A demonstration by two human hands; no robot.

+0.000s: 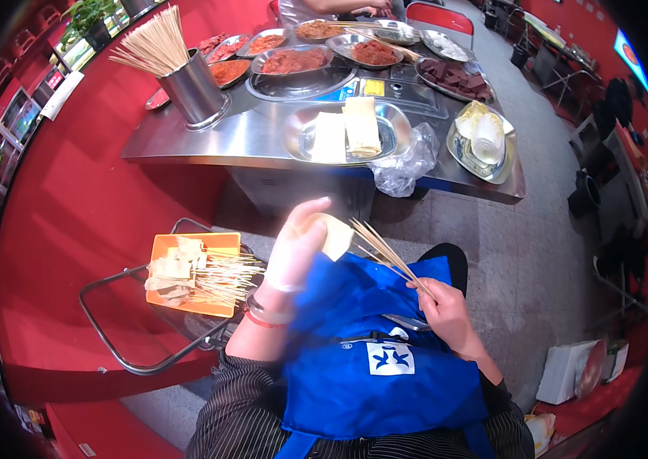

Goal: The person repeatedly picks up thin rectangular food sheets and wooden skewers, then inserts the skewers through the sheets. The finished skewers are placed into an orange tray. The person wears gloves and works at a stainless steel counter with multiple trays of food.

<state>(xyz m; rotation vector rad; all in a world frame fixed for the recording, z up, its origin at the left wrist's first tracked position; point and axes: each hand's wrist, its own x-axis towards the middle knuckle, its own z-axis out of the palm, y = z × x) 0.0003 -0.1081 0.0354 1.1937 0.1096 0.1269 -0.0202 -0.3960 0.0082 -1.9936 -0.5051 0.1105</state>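
Observation:
My left hand [295, 246], in a thin clear glove, holds a folded pale yellow tofu sheet [337, 236] above my blue apron. Several thin bamboo skewers [387, 255] fan out from the fingers of my right hand [443, 307], their upper ends close to the sheet but apart from it. To the left, an orange plastic tray [221, 241] holds skewered pieces of tofu sheet, with the sticks pointing right. On the steel table ahead, an oval metal tray [295, 135] bears two stacks of folded tofu sheets [361, 126].
A steel cylinder [192, 92] of skewers stands at the table's left. Metal plates behind hold red marinated meat [295, 60] and dark brown blocks [456, 77]. Napa cabbage [487, 137] lies on a plate beside a crumpled plastic bag [407, 163]. A person [324, 7] is across the table.

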